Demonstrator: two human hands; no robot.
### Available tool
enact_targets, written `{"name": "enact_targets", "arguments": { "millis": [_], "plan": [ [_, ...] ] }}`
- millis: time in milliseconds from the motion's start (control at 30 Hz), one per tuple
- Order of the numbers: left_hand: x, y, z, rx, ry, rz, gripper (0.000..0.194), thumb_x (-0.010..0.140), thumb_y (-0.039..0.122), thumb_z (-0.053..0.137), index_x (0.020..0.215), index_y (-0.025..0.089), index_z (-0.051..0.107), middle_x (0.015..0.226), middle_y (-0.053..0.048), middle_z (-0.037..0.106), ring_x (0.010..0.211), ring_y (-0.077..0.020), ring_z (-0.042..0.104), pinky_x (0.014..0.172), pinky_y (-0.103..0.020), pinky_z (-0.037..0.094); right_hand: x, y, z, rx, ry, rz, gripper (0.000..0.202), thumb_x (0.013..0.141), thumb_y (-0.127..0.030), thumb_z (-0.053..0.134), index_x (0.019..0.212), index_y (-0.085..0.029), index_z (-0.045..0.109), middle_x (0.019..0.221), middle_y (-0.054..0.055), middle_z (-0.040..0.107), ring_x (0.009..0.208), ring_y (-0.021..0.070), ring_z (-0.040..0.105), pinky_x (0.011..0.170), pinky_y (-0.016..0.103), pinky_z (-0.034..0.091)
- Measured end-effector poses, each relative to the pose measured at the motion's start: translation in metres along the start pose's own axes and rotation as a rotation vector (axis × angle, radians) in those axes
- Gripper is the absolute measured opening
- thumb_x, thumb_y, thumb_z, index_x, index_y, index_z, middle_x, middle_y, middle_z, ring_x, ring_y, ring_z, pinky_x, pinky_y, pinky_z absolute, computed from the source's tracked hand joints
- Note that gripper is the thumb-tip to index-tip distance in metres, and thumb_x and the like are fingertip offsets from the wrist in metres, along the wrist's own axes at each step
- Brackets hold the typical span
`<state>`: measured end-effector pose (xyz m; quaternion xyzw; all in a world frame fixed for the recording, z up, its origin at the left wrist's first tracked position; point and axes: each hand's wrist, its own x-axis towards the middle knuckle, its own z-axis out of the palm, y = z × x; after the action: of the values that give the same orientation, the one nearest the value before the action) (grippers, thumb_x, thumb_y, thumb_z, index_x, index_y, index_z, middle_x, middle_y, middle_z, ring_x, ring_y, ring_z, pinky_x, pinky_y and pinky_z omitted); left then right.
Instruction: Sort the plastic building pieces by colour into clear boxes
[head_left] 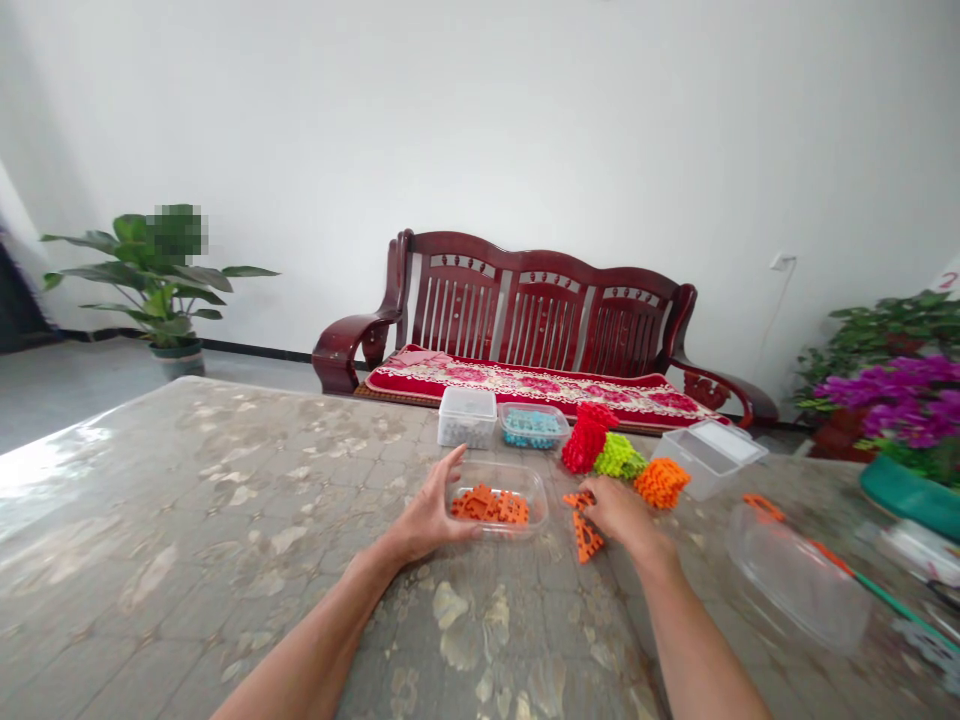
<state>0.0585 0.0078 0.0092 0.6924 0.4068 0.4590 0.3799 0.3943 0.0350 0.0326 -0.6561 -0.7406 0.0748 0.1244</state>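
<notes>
A clear plastic container [541, 505] stands before me on the table, with several flat orange interlocking pieces [491, 505] inside. My left hand [429, 508] is curved around its left end, fingers on the far side and thumb on the near side. To the right of the container, my right hand [619, 512] pinches orange interlocking pieces [587, 540] with notched edges, low over the tabletop. The fingertips partly cover them. Just beyond that hand are stacked bundles of red [581, 445], yellow-green [619, 457] and orange [662, 483] pieces.
Behind the container stand a white-lidded box [468, 410] and a clear tub of blue pieces [534, 428]. An open clear box [701, 465] and a transparent lid [795, 580] lie right. The patterned table [262, 560] faces a wooden bench [540, 310]; purple flowers [900, 395] stand far right.
</notes>
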Motion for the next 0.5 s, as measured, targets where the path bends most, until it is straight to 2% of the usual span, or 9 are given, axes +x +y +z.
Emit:
{"name": "enact_targets", "arguments": {
  "millis": [167,233,300,367,433,500],
  "plan": [
    [0.001,-0.001,0.000,0.004,-0.003,-0.011,0.115,0.059,0.047,0.088,0.153,0.022,0.026,0.151,-0.019,0.037,0.132,-0.0372,0.047,0.109,-0.055,0.041,0.001,0.001,-0.002,0.044,0.017,0.054,0.025,0.068,-0.015,0.062,0.086,-0.025,0.075,0.092,0.003,0.076,0.091,0.0225,0.070,0.081,0.030,0.048],
    [0.001,-0.002,0.000,-0.001,-0.007,-0.018,0.117,0.058,0.048,0.088,0.153,0.022,0.025,0.151,-0.019,0.036,0.133,-0.0377,0.046,0.109,-0.055,0.041,0.003,0.005,-0.011,0.084,0.059,0.092,0.029,0.075,-0.019,0.058,0.099,-0.025,0.074,0.100,0.004,0.075,0.093,0.0212,0.069,0.083,0.030,0.049],
    [0.002,-0.003,0.000,-0.007,-0.007,-0.019,0.116,0.058,0.048,0.088,0.153,0.023,0.026,0.152,-0.019,0.036,0.133,-0.0383,0.046,0.108,-0.055,0.042,0.004,0.013,-0.023,0.102,0.217,0.177,0.043,0.083,-0.023,0.050,0.123,-0.021,0.064,0.120,0.010,0.069,0.107,0.0237,0.065,0.092,0.034,0.047],
    [0.001,-0.003,-0.001,-0.009,-0.002,-0.015,0.115,0.058,0.048,0.087,0.153,0.022,0.027,0.152,-0.019,0.037,0.133,-0.0388,0.047,0.108,-0.055,0.042,0.002,0.022,-0.034,0.093,0.495,0.304,0.058,0.084,-0.029,0.051,0.140,-0.013,0.047,0.135,0.018,0.057,0.122,0.0298,0.054,0.103,0.041,0.040],
    [0.001,-0.002,-0.001,-0.005,0.002,-0.014,0.114,0.059,0.048,0.087,0.153,0.022,0.027,0.151,-0.019,0.038,0.132,-0.0390,0.047,0.108,-0.055,0.042,-0.001,0.033,-0.039,0.076,0.759,0.438,0.076,0.080,-0.037,0.059,0.146,-0.008,0.036,0.140,0.024,0.050,0.130,0.0361,0.045,0.109,0.047,0.033],
    [0.001,-0.001,-0.001,0.001,-0.004,-0.021,0.114,0.060,0.048,0.087,0.153,0.022,0.026,0.152,-0.019,0.037,0.132,-0.0387,0.047,0.108,-0.055,0.042,-0.005,0.044,-0.037,0.076,0.874,0.528,0.090,0.073,-0.042,0.066,0.147,-0.004,0.030,0.142,0.027,0.045,0.133,0.0398,0.040,0.111,0.049,0.029]
  ]
}}
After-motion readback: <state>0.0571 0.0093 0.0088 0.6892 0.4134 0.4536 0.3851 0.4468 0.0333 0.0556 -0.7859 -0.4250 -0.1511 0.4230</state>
